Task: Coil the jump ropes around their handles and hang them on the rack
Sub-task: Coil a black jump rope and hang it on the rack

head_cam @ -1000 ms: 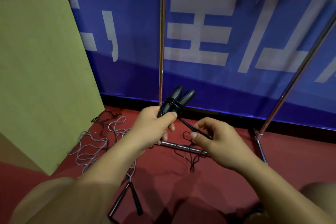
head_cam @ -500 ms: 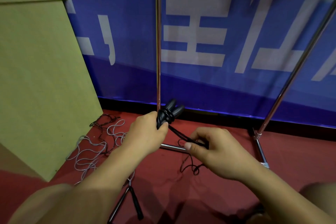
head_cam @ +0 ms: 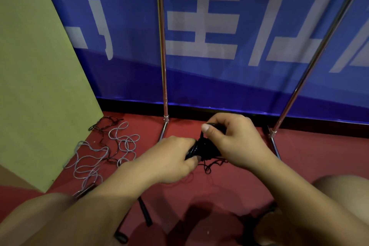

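One rope is nearly coiled: my left hand (head_cam: 173, 161) grips the black handles (head_cam: 201, 149) at centre, my right hand (head_cam: 237, 142) pinches the cord over them; a short tail dangles. At nine o'clock, a grey rope (head_cam: 95, 158) lies loose on the floor. Beyond, the rack (head_cam: 164, 66) awaits both.

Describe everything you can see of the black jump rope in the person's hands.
The black jump rope looks like glossy plastic. Cord is wound in turns around its handles, mostly hidden by the hands. The left hand grips the bundle; the right hand holds its upper end. A loose tail dangles over the red floor.
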Available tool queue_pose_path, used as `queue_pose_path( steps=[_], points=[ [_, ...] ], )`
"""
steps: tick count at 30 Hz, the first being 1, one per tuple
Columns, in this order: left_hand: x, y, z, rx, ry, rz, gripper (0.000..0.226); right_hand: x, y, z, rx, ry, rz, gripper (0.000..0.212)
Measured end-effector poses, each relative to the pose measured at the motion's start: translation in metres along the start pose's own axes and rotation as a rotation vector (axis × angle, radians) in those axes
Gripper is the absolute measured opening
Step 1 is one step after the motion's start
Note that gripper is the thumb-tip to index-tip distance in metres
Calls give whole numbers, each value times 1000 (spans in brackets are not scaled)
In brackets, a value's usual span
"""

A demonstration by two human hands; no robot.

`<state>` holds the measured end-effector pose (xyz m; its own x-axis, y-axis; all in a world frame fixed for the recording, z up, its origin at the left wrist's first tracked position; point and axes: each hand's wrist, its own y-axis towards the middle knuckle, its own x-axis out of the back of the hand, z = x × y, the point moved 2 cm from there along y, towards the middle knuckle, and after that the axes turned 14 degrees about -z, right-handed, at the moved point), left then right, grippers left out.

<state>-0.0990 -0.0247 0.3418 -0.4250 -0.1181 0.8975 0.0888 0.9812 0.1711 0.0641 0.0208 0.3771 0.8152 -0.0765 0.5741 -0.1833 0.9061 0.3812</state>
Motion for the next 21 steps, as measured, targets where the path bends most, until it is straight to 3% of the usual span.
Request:
queue_pose_path(
  steps=[4,8,16,21],
  points=[
    [2,-4,-9,-113,46,-13,22,2,1,-2,37,-140,-15,19],
    [8,-5,-11,-185,10,-18,16,8,9,-6,-60,-101,-18,21],
    [18,-14,-19,-315,-185,-100,16,18,21,-12,-544,548,260,20],
    [24,-18,-24,-225,-435,-135,14,16,21,-10,-644,808,381,11]
  ],
)
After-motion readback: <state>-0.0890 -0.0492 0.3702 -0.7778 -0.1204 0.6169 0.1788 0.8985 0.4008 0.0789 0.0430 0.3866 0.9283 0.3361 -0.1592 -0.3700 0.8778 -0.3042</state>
